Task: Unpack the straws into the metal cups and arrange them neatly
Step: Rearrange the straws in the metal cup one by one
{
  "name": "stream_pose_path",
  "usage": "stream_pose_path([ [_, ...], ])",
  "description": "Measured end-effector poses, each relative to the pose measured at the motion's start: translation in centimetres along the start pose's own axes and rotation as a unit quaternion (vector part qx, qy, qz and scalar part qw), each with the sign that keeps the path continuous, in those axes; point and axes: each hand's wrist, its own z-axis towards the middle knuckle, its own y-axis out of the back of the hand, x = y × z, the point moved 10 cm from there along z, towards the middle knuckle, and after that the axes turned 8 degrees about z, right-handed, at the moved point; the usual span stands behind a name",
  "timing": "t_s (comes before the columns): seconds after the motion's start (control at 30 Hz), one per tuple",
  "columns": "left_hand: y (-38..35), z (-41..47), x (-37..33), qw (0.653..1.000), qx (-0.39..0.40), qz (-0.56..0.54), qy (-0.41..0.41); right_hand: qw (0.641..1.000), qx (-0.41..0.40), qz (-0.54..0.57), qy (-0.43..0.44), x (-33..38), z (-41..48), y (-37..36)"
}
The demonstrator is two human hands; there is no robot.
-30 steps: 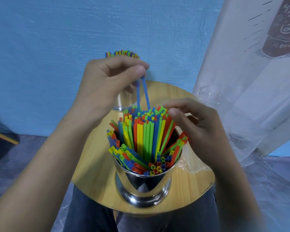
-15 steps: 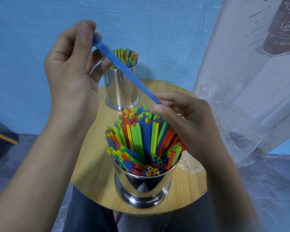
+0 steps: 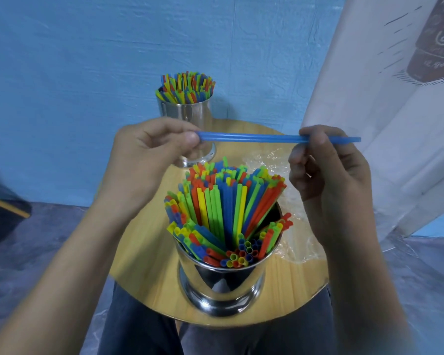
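While the L hand [image 3: 149, 160] pinches one end of the blue straws [image 3: 251, 137] btwn thumb and forefinger, the R hand [image 3: 328, 172] pinches them nearer the other end, its other fingers curled. A short length sticks out past the R hand toward 3 o'clock. Looks like two straws side by side, held level, 9-to-3, in the air above the near cup [image 3: 221, 283] and in front of the far cup [image 3: 190, 114].

Near cup: shiny metal, approx 6 o'clock on the round wooden table [image 3: 144, 262], packed w/ the near bunch [image 3: 223, 208] of red, yellow, green and blue straws. Most stand upright in the middle, and some lean out over the rim at 9 and 3.

Far cup: 12 o'clock on the table, holding the far bunch [image 3: 186, 85], same mixed colours, upright.

Clear plastic wrapper [image 3: 297, 242] lies crumpled on the table at 3 o'clock, just beside the near cup. Behind is a blue wall [image 3: 87, 60], w/ a white printed sheet [image 3: 369, 93] hanging at 2 o'clock. Dark trousers [image 3: 139, 329] show under the table edge at 6.
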Motion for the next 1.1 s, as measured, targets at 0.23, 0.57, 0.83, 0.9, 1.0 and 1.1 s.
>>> stream_pose_path([
  [0.23,-1.6,-1.4,-0.8,0.997,0.071,-0.020,-0.011,0.996,-0.081,0.021,0.014,0.1,-0.1,1.6],
  [0.57,-1.4,-1.5,-1.2,0.997,0.057,-0.045,-0.013,0.990,-0.106,0.087,-0.045,-0.9,-0.2,2.3],
  [0.83,-1.6,-1.6,-1.1,0.996,0.074,-0.039,-0.011,0.995,-0.069,0.058,-0.049,-0.8,-0.3,0.7],
  [0.9,-1.7,-1.7,-1.1,0.995,0.087,-0.038,-0.010,0.994,-0.073,0.067,-0.046,-0.8,-0.2,0.8],
  [1.0,-1.6,-1.8,-1.4,0.994,0.100,-0.033,-0.021,0.993,-0.076,0.079,-0.046,-0.8,-0.2,0.9],
  [1.1,-1.5,-1.8,-1.5,0.994,0.102,-0.041,-0.024,0.993,-0.072,0.080,-0.051,-0.9,-0.3,0.9],
])
